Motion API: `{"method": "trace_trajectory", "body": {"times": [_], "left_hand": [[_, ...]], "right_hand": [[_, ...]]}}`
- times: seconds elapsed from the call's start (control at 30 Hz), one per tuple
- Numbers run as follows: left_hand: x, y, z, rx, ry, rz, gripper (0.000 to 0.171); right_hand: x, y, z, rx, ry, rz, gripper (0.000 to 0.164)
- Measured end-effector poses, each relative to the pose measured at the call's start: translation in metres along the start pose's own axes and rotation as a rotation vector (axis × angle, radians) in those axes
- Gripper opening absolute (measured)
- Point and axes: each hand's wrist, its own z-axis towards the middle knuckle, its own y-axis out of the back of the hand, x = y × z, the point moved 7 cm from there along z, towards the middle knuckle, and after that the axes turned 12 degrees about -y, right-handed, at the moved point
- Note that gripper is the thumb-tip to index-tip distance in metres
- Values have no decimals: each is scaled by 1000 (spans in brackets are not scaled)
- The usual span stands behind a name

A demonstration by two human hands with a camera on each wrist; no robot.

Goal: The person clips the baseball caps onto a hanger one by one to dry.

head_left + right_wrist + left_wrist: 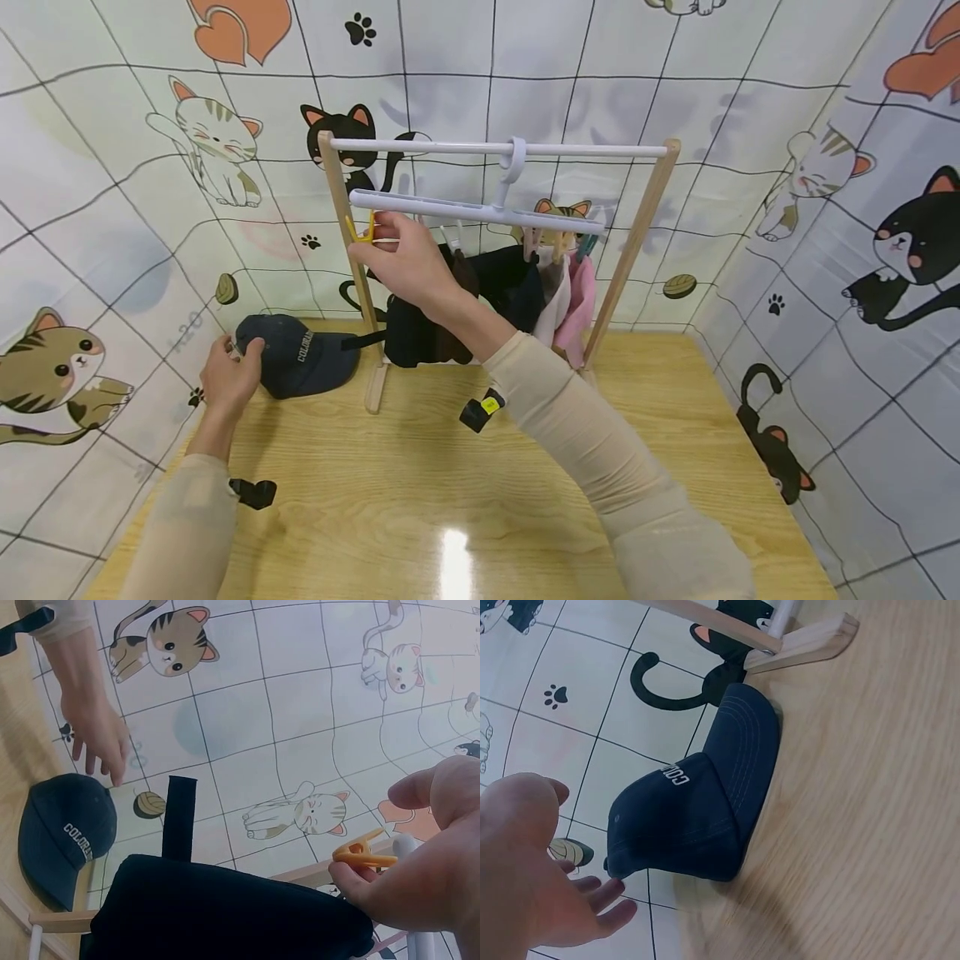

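A yellow clothespin sits at the left end of the pale lilac hanger, which hooks over a white rail. My right hand is around this clothespin. In the right wrist view, one digit of the right hand touches the clothespin, while another stands apart from it. My left hand is beside a navy cap on the table. The left wrist view shows the left hand with loosely spread fingers, apart from the cap.
A wooden rack stands on the wood-grain table. Dark garments, a white cloth and a pink cloth hang below the hanger; several clothespins show at its right. A cat-print curtain surrounds the table.
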Motion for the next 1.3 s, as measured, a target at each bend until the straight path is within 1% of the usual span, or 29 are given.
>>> {"method": "trace_trajectory", "body": {"times": [0.17,0.37,0.5,0.57,0.63,0.7,0.77,0.83,1.03,1.2,1.27,1.3], "left_hand": [[6,-1,6,45,94,-70,86],[19,-3,8,57,217,-196,90],[26,-3,11,64,258,-233,89],[28,-4,13,70,271,-269,88],[30,-7,15,77,286,-333,88],[30,-9,17,83,314,-427,87],[31,-11,18,75,340,-506,86],[31,-12,18,63,368,-560,83],[31,-15,18,22,422,-617,79],[29,-16,14,-37,482,-732,74],[27,-17,12,-41,496,-769,68],[27,-18,10,-34,498,-769,67]], "right_hand": [[1,4,-1,-12,4,-8,50],[1,8,-4,-41,26,-14,46],[3,11,-8,-59,37,3,41],[3,13,-11,-72,40,10,39],[4,15,-13,-90,45,15,37],[6,18,-15,-112,53,6,36],[7,19,-17,-126,55,-2,36],[8,20,-19,-133,53,-10,37],[11,22,-25,-135,60,-17,36],[12,25,-28,-134,70,-6,36],[12,26,-29,-133,75,-1,35],[12,26,-29,-134,78,0,34]]}}
